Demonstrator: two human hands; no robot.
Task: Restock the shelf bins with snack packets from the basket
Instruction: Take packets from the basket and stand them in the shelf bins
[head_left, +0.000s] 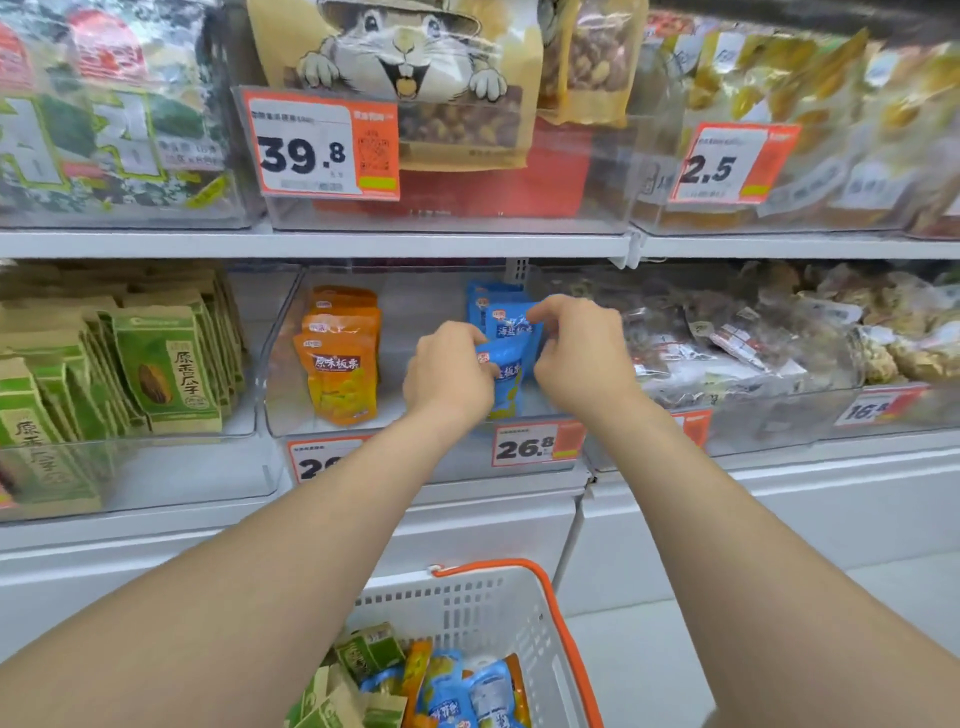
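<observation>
Far left of the shelf, green sunflower-seed packets stand in rows in their own clear bin. Next along is the middle bin, and at its left side orange chestnut packets stand upright, one behind another.

The left hand reaches over the front wall of that bin with its fingers curled round the left edge of the front blue packet, which stands upright at the bin's right side. The packet sits between the two hands, its lower half showing below the knuckles. Directly behind it and a little higher stands the second blue packet.

The right hand is up at that one, thumb and forefinger pinching its top right corner. Its other fingers are bent in against the right edges of the blue packets. More blue packets stand behind, towards the back wall.

Below the hands, a 26.8 price tag hangs on the bin's front. Further right, a bin holds clear-wrapped snacks.

Down low, between the forearms, sits the white basket with its orange handle. Green, orange and blue packets are heaped inside it.
</observation>
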